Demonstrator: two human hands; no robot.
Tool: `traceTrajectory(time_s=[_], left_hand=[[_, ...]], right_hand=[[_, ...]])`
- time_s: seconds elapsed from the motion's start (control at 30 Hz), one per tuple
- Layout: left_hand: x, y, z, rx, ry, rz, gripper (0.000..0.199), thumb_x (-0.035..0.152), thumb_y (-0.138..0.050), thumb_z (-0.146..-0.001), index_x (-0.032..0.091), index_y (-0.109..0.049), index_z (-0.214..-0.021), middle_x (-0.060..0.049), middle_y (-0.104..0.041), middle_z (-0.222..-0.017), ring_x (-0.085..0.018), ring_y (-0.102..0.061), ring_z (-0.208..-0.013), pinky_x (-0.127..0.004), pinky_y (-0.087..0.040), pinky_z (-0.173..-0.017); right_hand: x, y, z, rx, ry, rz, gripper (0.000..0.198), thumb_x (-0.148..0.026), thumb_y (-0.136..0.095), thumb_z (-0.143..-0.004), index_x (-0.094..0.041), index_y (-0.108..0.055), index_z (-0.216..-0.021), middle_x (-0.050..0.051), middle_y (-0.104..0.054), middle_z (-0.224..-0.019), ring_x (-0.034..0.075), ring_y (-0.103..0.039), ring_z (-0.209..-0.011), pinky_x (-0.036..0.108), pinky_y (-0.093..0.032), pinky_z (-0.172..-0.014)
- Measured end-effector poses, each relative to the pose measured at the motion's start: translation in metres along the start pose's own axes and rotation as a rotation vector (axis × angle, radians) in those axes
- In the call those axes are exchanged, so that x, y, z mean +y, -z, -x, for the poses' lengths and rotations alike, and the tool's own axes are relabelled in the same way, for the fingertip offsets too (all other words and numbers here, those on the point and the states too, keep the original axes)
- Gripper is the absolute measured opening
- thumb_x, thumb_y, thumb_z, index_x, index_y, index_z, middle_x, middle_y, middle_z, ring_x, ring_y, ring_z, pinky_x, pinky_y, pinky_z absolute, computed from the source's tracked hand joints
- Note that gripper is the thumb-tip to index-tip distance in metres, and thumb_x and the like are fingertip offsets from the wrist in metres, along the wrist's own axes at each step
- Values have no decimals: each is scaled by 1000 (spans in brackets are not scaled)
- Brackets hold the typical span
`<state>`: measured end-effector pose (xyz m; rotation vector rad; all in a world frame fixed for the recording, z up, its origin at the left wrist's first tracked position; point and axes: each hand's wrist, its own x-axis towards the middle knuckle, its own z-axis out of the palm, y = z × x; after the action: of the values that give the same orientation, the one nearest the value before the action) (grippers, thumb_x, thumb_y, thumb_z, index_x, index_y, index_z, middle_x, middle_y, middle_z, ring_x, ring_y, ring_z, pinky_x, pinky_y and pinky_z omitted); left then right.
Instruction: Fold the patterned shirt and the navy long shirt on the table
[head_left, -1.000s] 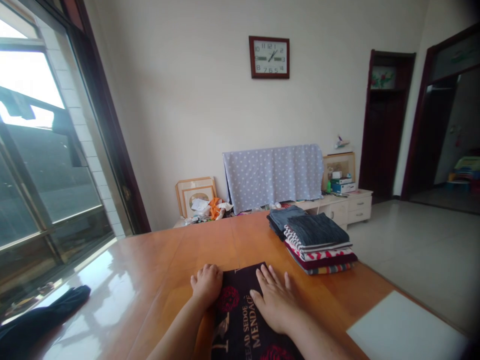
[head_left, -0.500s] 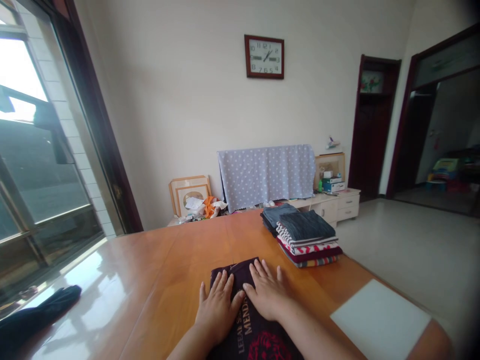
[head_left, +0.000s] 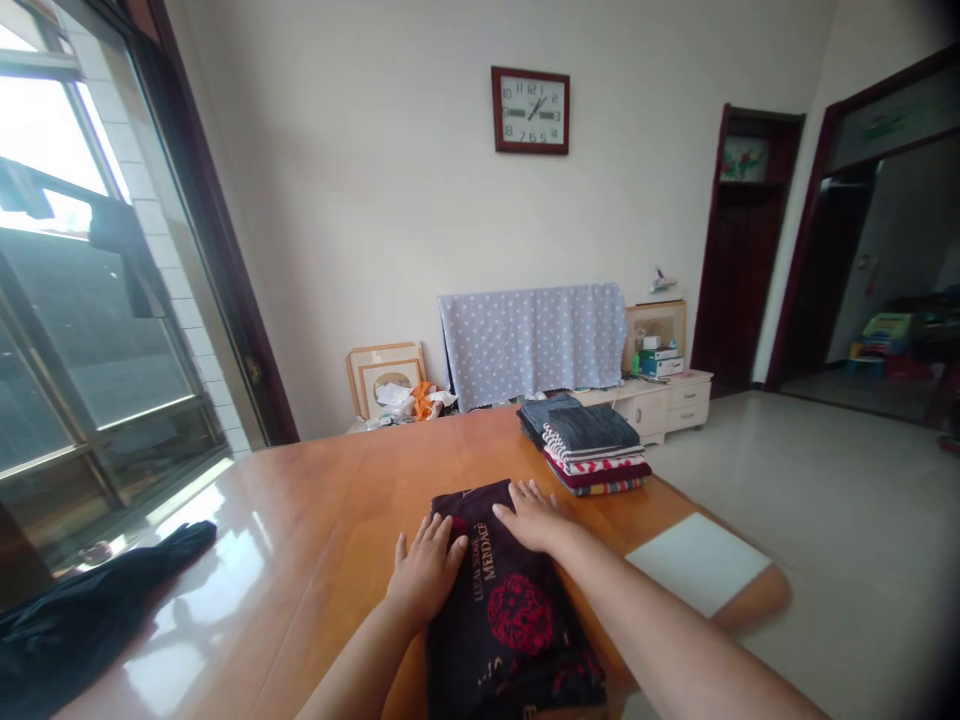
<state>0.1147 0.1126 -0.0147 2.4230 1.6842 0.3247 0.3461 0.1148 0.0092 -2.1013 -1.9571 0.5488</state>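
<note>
A dark folded garment [head_left: 517, 620] with gold lettering and a red round print lies on the wooden table [head_left: 352, 500] in front of me. My left hand [head_left: 426, 568] rests on its left edge, fingers stretched out. On its far right corner lies my right hand [head_left: 531, 515], flat with the fingers spread. Neither hand grips the cloth. Beyond my right hand stands a stack of folded clothes [head_left: 596, 450], with dark denim on top and striped and red pieces below.
A dark crumpled garment [head_left: 105, 610] lies on the table's left side. Near the right edge is a pale flat sheet [head_left: 701, 562]. Behind the table a low white cabinet [head_left: 686, 400] stands against the wall, beside a polka-dot cloth [head_left: 532, 345] draped over something.
Both hands have moved apart toward the garment's edges, uncovering more of the lettering and the red print. The camera view has shifted, so more of the garment's near end shows.
</note>
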Motion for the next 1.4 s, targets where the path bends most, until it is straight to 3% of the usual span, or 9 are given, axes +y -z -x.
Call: traceTrajectory(time_s=[0.13, 0.27, 0.4, 0.6, 0.83, 1.03, 1.2, 1.33, 1.4], left_hand=[[-4, 3, 29, 28, -28, 79, 64, 57, -22, -101, 21, -44, -150, -11, -38, -161, -27, -24, -153, -56, -15, -123], [14, 7, 56, 28, -142, 149, 61, 51, -23, -103, 20, -45, -150, -10, -41, -159, -24, -29, -151, -49, -18, -125], [33, 7, 80, 12, -203, 135, 61, 49, -24, -103, 18, -42, -152, -11, -38, -161, -24, -28, -152, -45, -18, -125], [44, -2, 114, -40, -161, 18, 65, 57, -26, -100, 26, -34, -157, -7, -22, -167, -28, -12, -156, -58, -10, -124], [52, -2, 129, 17, -138, -50, 63, 54, -28, -101, 27, -33, -157, -8, -23, -167, -30, -12, -156, -66, -6, -121], [45, 0, 149, 16, -158, -54, 67, 62, -30, -98, 31, -33, -157, -6, -22, -167, -31, -13, -155, -67, -6, -121], [44, 1, 162, 18, -136, -56, 67, 63, -31, -97, 34, -31, -158, -3, -17, -168, -31, -12, -155, -67, -8, -121], [45, -1, 162, 25, -133, -55, 67, 63, -32, -97, 34, -32, -157, -3, -17, -168, -31, -12, -155, -67, -9, -121], [44, -3, 161, 34, -135, -57, 67, 63, -32, -97, 34, -33, -157, -3, -18, -168, -32, -13, -155, -67, -9, -120]], right_hand=[[-3, 14, 19, 36, 50, -30, 86, -68, -15, -97, -10, -20, -160, 16, -17, -168, 29, -8, -156, 46, -10, -123], [-24, 13, 57, 46, 185, -47, 81, -66, -16, -99, -13, -27, -159, 12, -21, -167, 24, -12, -155, 39, -11, -123], [-37, -3, 95, 70, 266, -36, 78, -61, -13, -100, -12, -23, -160, 11, -17, -168, 24, -8, -156, 39, -6, -124], [-10, -39, 134, -23, 204, 85, 80, -65, -12, -98, -17, -13, -162, 7, -9, -169, 24, -1, -156, 49, 5, -124], [1, -40, 156, -27, 143, 123, 81, -69, -10, -97, -21, -9, -162, 5, -9, -169, 24, 0, -156, 53, 11, -122], [13, -38, 168, -20, 142, 126, 81, -68, -9, -96, -20, -13, -162, 6, -11, -169, 24, -3, -156, 54, 11, -122], [20, -34, 176, 29, 162, 112, 80, -66, -14, -98, -16, -20, -161, 8, -18, -167, 25, -8, -156, 53, 6, -123], [13, -33, 185, 136, 230, 65, 79, -65, -15, -98, -17, -16, -162, 6, -12, -169, 21, -7, -156, 44, -1, -126], [11, -39, 190, 107, 262, 62, 81, -67, -15, -98, -19, -14, -162, 5, -11, -169, 21, -6, -156, 44, -2, -126]])
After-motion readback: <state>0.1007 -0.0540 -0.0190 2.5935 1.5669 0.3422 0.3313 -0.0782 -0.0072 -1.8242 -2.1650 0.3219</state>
